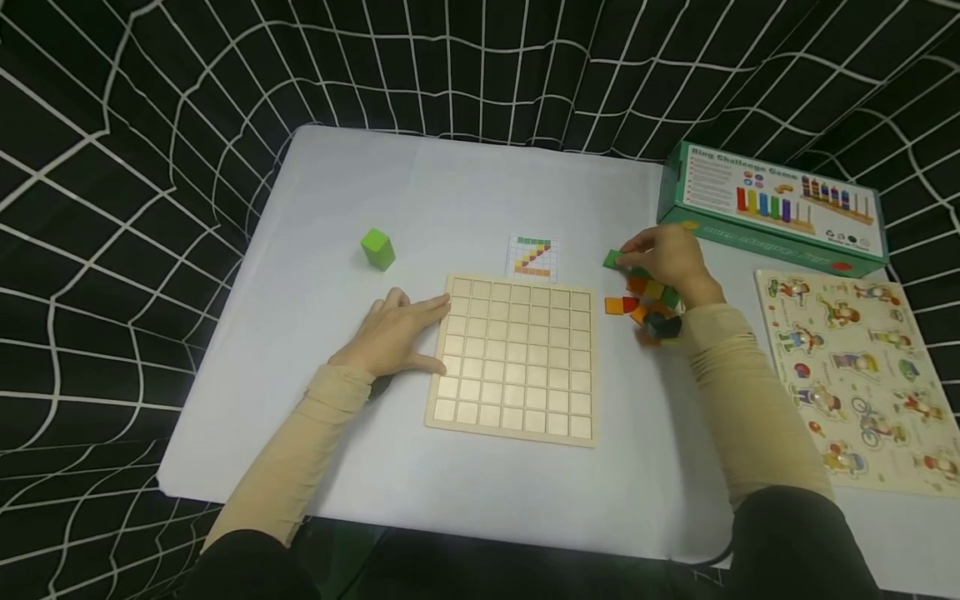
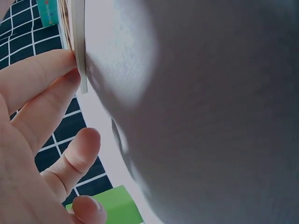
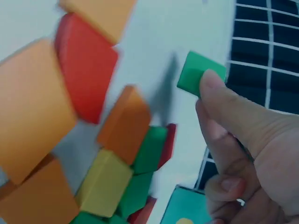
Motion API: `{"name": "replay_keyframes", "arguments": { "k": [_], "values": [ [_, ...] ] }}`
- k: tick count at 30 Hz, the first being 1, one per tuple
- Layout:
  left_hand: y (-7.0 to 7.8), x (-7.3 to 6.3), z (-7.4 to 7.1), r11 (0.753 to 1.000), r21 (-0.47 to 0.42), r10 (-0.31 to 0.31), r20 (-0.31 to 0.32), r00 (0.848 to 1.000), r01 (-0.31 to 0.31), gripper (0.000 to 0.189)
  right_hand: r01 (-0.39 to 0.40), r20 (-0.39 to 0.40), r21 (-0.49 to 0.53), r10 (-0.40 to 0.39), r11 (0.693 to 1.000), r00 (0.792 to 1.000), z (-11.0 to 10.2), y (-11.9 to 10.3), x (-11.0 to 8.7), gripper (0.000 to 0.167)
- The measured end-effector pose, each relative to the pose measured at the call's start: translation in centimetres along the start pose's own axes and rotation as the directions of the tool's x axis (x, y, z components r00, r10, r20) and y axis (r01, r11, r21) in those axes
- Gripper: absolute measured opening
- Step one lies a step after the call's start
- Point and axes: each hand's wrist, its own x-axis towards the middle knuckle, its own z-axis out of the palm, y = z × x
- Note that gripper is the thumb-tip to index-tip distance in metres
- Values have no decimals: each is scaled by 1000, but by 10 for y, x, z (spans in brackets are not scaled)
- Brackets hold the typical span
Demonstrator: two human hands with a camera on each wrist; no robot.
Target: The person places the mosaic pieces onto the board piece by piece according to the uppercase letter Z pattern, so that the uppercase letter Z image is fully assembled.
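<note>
A pale wooden grid board [image 1: 517,360] lies flat at the middle of the table. My left hand [image 1: 393,333] rests at its left side, with outstretched fingers and thumb touching the edge; the left wrist view shows fingertips [image 2: 70,60] against the board's rim. My right hand [image 1: 667,260] pinches a small green square tile [image 3: 202,73] between thumb and fingers, near a loose pile of coloured tiles. Among them are a yellow tile [image 3: 105,184], a red rounded tile [image 3: 88,67] and several orange ones. The forearm hides part of the pile in the head view.
Behind the board lies a pattern card [image 1: 533,258] with a coloured grid. A green block [image 1: 378,249] stands at the left. A green game box [image 1: 772,208] sits at the back right, with a picture puzzle board [image 1: 862,375] in front of it.
</note>
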Motion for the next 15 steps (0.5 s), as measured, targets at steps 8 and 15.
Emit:
{"name": "replay_keyframes", "arguments": {
  "k": [8,15],
  "values": [
    [1,1,-2,1000,6,-7,5,1000,7,102,-55,103,209,34,976,994,7,-34,-14,38],
    [1,1,-1,1000,5,-11,12,1000,11,102,8,192,262,-60,965,980,42,-81,-14,29]
  ]
}}
